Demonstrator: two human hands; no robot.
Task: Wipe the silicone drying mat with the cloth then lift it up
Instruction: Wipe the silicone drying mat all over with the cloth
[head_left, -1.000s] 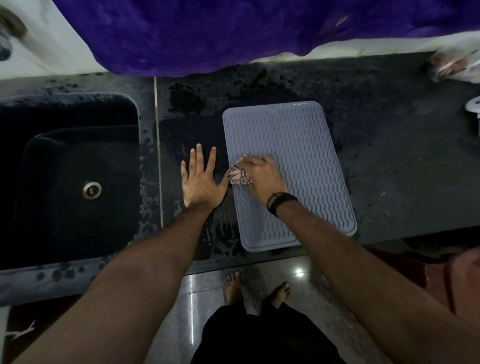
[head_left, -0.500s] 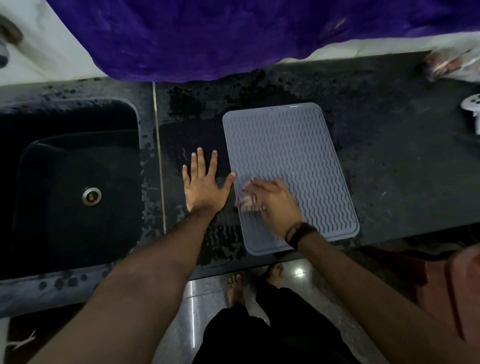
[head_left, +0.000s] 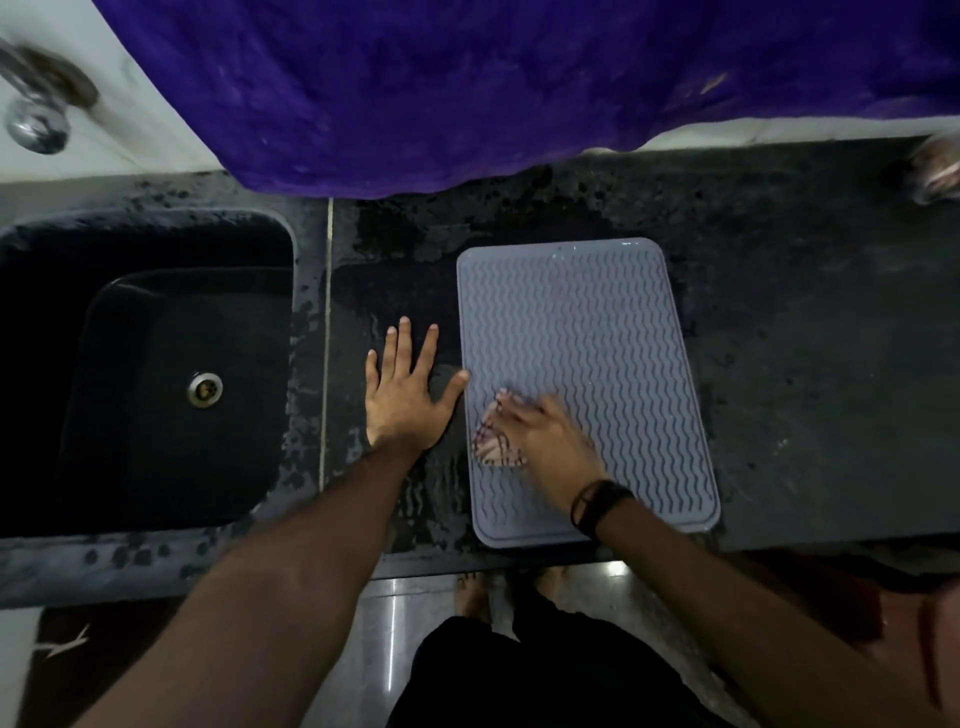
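A grey silicone drying mat (head_left: 597, 322) with a wavy ribbed surface lies flat on the dark wet counter (head_left: 810, 364). My right hand (head_left: 545, 436), blurred with motion, holds a small bunched patterned cloth (head_left: 491, 449) against the mat's near left part. A dark band is on that wrist. My left hand (head_left: 402, 397) lies flat on the counter just left of the mat, fingers spread, with the thumb tip touching the mat's left edge.
A black sink (head_left: 150, 364) with a metal drain (head_left: 205, 388) is set into the counter at the left. A tap (head_left: 36, 109) sits at the top left. A purple cloth (head_left: 467, 83) hangs over the back of the counter. An object (head_left: 935, 171) lies at the far right.
My right hand has slid the cloth down the mat's left side toward the near edge. My left hand has stayed flat beside the mat.
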